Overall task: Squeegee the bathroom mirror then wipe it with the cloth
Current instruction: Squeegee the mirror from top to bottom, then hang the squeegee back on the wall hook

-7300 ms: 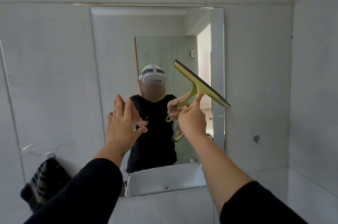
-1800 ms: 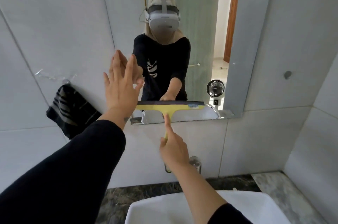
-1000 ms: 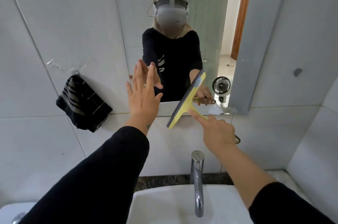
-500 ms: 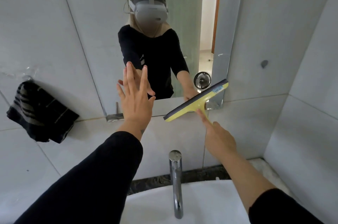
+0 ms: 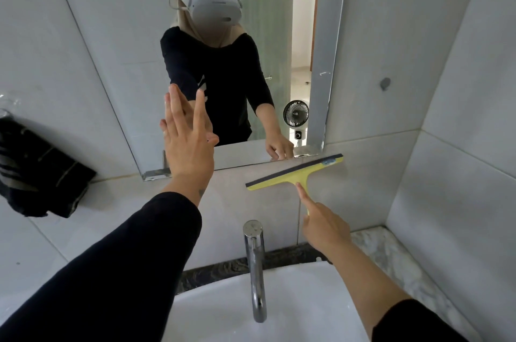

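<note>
The bathroom mirror (image 5: 134, 68) hangs on the tiled wall ahead. My left hand (image 5: 187, 143) lies flat against its lower part with straight fingers. My right hand (image 5: 325, 225) grips the handle of the yellow squeegee (image 5: 296, 172), index finger stretched along the handle. The squeegee's dark blade sits on the wall tile just below the mirror's bottom right corner, tilted up to the right. A dark striped cloth (image 5: 42, 174) hangs from a wall hook at the far left.
A chrome tap (image 5: 255, 266) stands over the white basin (image 5: 223, 311) directly below my arms. A dark stone ledge (image 5: 396, 255) runs behind the basin. The side wall closes in on the right. A small fan shows in the mirror's reflection.
The squeegee has slid down off the mirror's bottom edge onto the tile below and shifted right. My left hand stays flat on the glass.
</note>
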